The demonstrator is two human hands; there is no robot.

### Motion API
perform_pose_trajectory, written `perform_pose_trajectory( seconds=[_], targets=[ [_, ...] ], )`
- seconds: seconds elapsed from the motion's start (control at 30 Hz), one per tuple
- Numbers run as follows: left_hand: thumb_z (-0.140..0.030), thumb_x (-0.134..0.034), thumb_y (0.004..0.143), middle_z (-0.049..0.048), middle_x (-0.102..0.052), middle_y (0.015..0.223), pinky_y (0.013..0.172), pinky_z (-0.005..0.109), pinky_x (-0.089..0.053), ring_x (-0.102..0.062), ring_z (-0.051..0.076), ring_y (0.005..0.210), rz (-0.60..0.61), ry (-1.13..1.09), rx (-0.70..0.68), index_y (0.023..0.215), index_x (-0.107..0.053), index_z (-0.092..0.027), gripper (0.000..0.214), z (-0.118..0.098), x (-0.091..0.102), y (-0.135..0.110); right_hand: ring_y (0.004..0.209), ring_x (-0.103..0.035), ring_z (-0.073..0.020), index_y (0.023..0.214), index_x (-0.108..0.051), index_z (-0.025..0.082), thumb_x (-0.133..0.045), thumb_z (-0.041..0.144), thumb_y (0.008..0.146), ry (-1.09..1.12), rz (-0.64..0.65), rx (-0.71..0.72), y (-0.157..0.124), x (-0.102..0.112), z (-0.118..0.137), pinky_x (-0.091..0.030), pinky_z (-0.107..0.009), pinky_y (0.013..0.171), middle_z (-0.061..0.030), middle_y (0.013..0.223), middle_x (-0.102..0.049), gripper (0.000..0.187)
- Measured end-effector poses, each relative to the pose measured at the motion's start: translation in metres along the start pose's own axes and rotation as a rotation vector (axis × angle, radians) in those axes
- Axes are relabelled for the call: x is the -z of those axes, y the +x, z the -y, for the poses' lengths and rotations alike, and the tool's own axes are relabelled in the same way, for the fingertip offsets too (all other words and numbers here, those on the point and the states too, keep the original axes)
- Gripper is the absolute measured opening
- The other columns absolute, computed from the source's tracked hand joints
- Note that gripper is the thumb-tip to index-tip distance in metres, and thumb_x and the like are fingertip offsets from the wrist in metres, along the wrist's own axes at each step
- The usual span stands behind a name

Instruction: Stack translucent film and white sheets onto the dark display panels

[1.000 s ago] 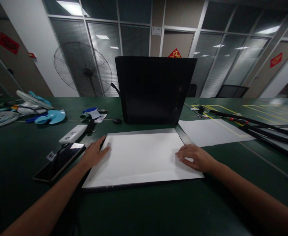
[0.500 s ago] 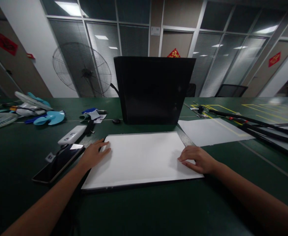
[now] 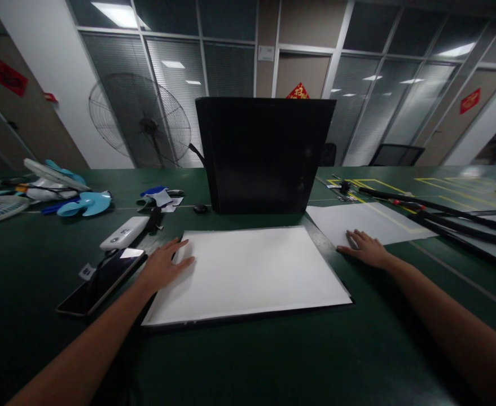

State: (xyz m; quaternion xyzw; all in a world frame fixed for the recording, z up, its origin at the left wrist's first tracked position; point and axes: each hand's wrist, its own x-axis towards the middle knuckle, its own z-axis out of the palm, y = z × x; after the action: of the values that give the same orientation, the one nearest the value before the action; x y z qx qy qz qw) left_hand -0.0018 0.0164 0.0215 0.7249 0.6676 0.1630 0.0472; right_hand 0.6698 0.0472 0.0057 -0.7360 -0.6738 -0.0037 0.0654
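Observation:
A large white sheet (image 3: pixel 251 270) lies flat on a thin dark panel on the green table (image 3: pixel 248 361). My left hand (image 3: pixel 163 266) rests open on the sheet's left edge, fingers spread. My right hand (image 3: pixel 366 247) lies flat and open on the near corner of a second white sheet (image 3: pixel 374 223) to the right, holding nothing.
A tall black box (image 3: pixel 264 152) stands behind the sheet. A phone (image 3: pixel 101 279) and a white device (image 3: pixel 124 231) lie to the left. Blue fan blades (image 3: pixel 84 203) and fan parts sit far left. Black rods (image 3: pixel 442 214) lie at the right. A pedestal fan (image 3: pixel 140 118) stands behind.
My right hand has left the big sheet's right edge and moved right onto the second sheet. The big sheet now lies flat. My left hand has stayed in place.

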Motion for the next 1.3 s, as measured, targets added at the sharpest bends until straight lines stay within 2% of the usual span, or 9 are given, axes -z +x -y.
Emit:
perform_pose_trajectory(
  seconds=[0.33,0.47,0.6,0.8,1.0,1.1,1.17,1.23,1.3],
  targets=[
    [-0.059,-0.055,0.092,0.0140,-0.048,0.164,0.125,0.056,-0.033,-0.044,0.038,0.152,0.033,0.061,-0.045,0.149,-0.063,-0.022,0.068,0.002,-0.001,-0.001,0.138,-0.054,-0.0442,0.152,-0.054,0.021,-0.046,0.082,0.090,-0.040,0.064,-0.049,-0.001,0.011,0.000,-0.051,-0.062,0.105,-0.0169,0.161,-0.049,0.087],
    [-0.060,-0.053,0.093,0.0142,-0.048,0.165,0.125,0.057,-0.032,-0.042,0.038,0.153,0.043,0.068,-0.045,0.150,-0.062,-0.022,0.069,0.003,0.001,-0.002,0.117,-0.067,-0.0405,0.136,-0.066,0.015,-0.040,0.066,0.100,-0.061,0.013,-0.066,-0.010,0.024,0.012,-0.056,-0.052,0.092,-0.0230,0.131,-0.070,0.068],
    [-0.059,-0.055,0.092,0.0147,-0.049,0.164,0.125,0.056,-0.033,-0.044,0.037,0.153,0.037,0.063,-0.029,0.148,-0.064,-0.021,0.068,0.001,0.003,-0.003,0.091,-0.073,-0.0393,0.105,-0.075,0.014,-0.036,0.060,0.102,-0.085,-0.034,-0.089,-0.021,0.039,0.027,-0.055,-0.048,0.074,-0.0252,0.101,-0.075,0.061],
    [-0.059,-0.057,0.090,0.0128,-0.053,0.161,0.124,0.055,-0.035,-0.046,0.037,0.151,-0.002,0.046,-0.046,0.145,-0.066,-0.022,0.067,0.003,0.000,-0.002,0.085,-0.072,-0.0305,0.085,-0.074,0.021,-0.049,0.067,0.096,-0.039,-0.028,0.120,-0.042,0.044,0.064,-0.053,-0.039,0.075,-0.0145,0.086,-0.075,0.053],
    [-0.059,-0.056,0.091,0.0133,-0.054,0.160,0.122,0.057,-0.038,-0.051,0.039,0.147,0.010,0.046,-0.012,0.145,-0.066,-0.022,0.066,-0.002,0.003,-0.004,0.074,-0.069,-0.0276,0.081,-0.070,0.020,-0.047,0.058,0.099,-0.012,-0.043,0.327,-0.070,0.052,0.116,-0.052,-0.039,0.071,-0.0147,0.079,-0.073,0.048],
    [-0.058,-0.054,0.092,0.0138,-0.054,0.161,0.123,0.054,-0.037,-0.051,0.037,0.147,0.019,0.056,-0.009,0.147,-0.064,-0.020,0.068,-0.004,0.004,-0.004,0.079,-0.071,-0.0276,0.091,-0.075,0.019,-0.042,0.059,0.103,0.067,0.011,0.356,-0.083,0.056,0.137,-0.055,-0.040,0.075,-0.0154,0.092,-0.076,0.053],
    [-0.058,-0.055,0.091,0.0133,-0.055,0.160,0.122,0.053,-0.038,-0.053,0.037,0.146,0.013,0.055,-0.008,0.146,-0.065,-0.020,0.067,-0.005,0.004,-0.004,0.100,-0.073,-0.0300,0.118,-0.076,0.022,-0.043,0.063,0.103,0.176,0.080,0.437,-0.091,0.056,0.146,-0.057,-0.044,0.089,-0.0139,0.118,-0.077,0.055],
    [-0.057,-0.055,0.091,0.0130,-0.056,0.159,0.121,0.053,-0.039,-0.055,0.037,0.144,0.002,0.051,-0.007,0.145,-0.066,-0.021,0.066,-0.005,0.004,-0.004,0.124,-0.066,-0.0329,0.146,-0.064,0.030,-0.044,0.067,0.103,0.288,0.152,0.524,-0.096,0.054,0.151,-0.053,-0.052,0.104,-0.0092,0.144,-0.066,0.060],
    [-0.058,-0.055,0.091,0.0133,-0.056,0.159,0.121,0.053,-0.040,-0.055,0.037,0.144,0.001,0.051,-0.012,0.145,-0.066,-0.021,0.066,-0.005,0.005,-0.004,0.138,-0.057,-0.0340,0.157,-0.051,0.034,-0.041,0.066,0.104,0.366,0.164,0.564,-0.094,0.051,0.148,-0.047,-0.058,0.113,-0.0062,0.156,-0.056,0.063]
  ],
)
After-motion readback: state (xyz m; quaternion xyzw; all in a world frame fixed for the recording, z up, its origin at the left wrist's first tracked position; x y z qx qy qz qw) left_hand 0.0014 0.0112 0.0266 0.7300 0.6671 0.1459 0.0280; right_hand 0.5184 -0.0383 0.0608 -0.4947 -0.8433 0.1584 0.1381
